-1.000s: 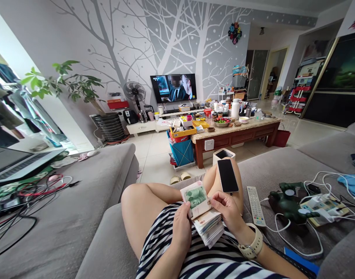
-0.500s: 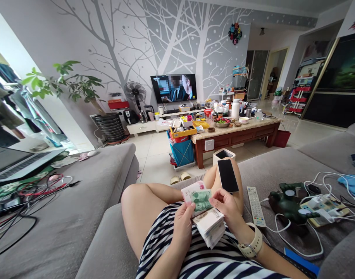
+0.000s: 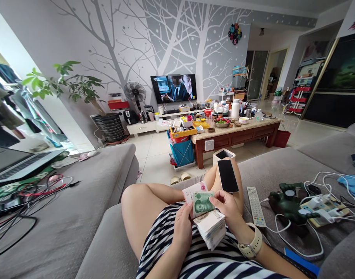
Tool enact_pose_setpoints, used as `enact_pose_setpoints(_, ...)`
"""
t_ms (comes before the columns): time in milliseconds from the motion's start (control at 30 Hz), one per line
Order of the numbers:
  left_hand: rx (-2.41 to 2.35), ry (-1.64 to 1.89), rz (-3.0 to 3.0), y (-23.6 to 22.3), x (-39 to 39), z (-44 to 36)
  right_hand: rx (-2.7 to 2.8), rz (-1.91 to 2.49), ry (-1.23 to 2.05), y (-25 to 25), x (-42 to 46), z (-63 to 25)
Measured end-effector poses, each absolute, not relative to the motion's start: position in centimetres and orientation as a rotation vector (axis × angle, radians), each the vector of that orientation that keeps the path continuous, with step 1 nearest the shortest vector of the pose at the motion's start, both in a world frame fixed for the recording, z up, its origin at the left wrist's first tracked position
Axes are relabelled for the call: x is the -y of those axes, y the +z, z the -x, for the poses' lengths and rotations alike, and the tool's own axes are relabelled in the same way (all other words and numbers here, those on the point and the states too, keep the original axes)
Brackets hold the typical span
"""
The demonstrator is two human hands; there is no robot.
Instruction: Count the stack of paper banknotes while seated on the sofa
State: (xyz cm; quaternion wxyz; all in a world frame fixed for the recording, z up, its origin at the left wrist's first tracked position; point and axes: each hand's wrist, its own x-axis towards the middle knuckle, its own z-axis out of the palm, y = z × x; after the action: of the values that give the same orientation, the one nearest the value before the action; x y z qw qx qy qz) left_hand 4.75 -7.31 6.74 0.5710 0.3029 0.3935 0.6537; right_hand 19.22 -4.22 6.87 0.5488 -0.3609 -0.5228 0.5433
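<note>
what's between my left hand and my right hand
In the head view, a green banknote, with a pink note partly behind it and a stack of notes below

Left hand (image 3: 182, 224), right hand (image 3: 228, 208) near each other, both pinching.

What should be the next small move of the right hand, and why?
Perhaps the right hand should ease the green note clear of the pink note behind it: the fingers pinch the green one's right end, while the left hand holds at the left.
</note>
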Motion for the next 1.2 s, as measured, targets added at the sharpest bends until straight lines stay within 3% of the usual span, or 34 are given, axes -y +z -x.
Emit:
enact_pose_setpoints(300,-1.14,1.596,-0.785,6.6,7.4,-4.5,1.203,0.78,1.391,7.4,4.6,-19.2)
enact_pose_setpoints(533,-0.991,1.586,-0.683,9.1,8.2,-5.8,1.219,0.759,1.372,7.6,5.1,-19.3)
enact_pose_setpoints(1200,-0.986,1.607,-0.738,7.8,7.8,-5.1,1.239,0.727,1.383,7.7,5.5,-19.5)
